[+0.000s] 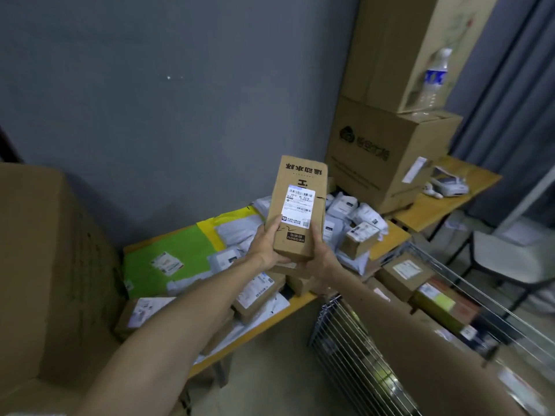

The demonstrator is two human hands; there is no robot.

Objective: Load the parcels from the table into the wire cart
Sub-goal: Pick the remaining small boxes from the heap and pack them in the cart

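Observation:
A tall brown cardboard parcel (pixel 297 205) with a white shipping label is held upright above the table. My left hand (pixel 265 244) grips its lower left edge and my right hand (pixel 322 253) grips its lower right edge. Below it the yellow table (pixel 300 298) is covered with parcels: a green and yellow mailer (pixel 168 250), several grey poly bags (pixel 345 208) and small brown boxes (pixel 258 292). The wire cart (pixel 360 364) stands at the lower right, beside the table, with several boxed parcels (pixel 405 274) inside.
A large cardboard box (pixel 45 280) stands at the left. Big cartons (pixel 387 154) are stacked at the back right with a water bottle (pixel 435 76) on them. A white device (pixel 447 184) lies on a second table, and a chair (pixel 516 259) stands at the right.

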